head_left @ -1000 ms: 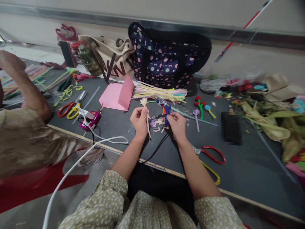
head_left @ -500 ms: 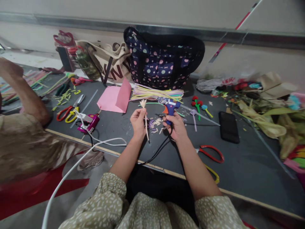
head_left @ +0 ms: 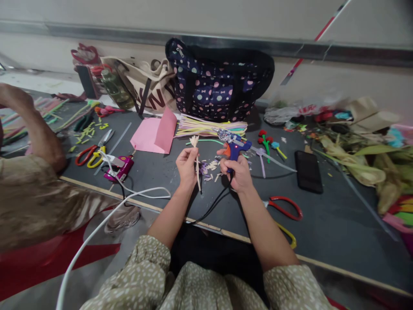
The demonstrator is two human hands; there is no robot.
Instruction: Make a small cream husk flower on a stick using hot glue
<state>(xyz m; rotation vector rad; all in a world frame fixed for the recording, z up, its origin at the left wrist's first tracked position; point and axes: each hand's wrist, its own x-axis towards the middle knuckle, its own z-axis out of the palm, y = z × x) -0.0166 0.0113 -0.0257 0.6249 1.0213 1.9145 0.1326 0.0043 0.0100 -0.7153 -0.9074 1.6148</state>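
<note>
On the dark table [head_left: 338,224], from the left: red and yellow scissors [head_left: 88,155], a magenta glue gun [head_left: 120,168], and a beige tote [head_left: 151,88] showing the letters "NW". The left hand [head_left: 187,168] pinches a cream straw flower [head_left: 195,159] upright at centre. Just right of it, the right hand [head_left: 238,172] grips a blue glue gun [head_left: 232,148], nozzle toward the flower. A black phone [head_left: 309,171] lies further right.

A craft workshop; the tabletop [head_left: 338,224] carries scissors [head_left: 92,154], pink paper [head_left: 154,134] and straws [head_left: 211,125] beside a dotted bag [head_left: 219,84].
</note>
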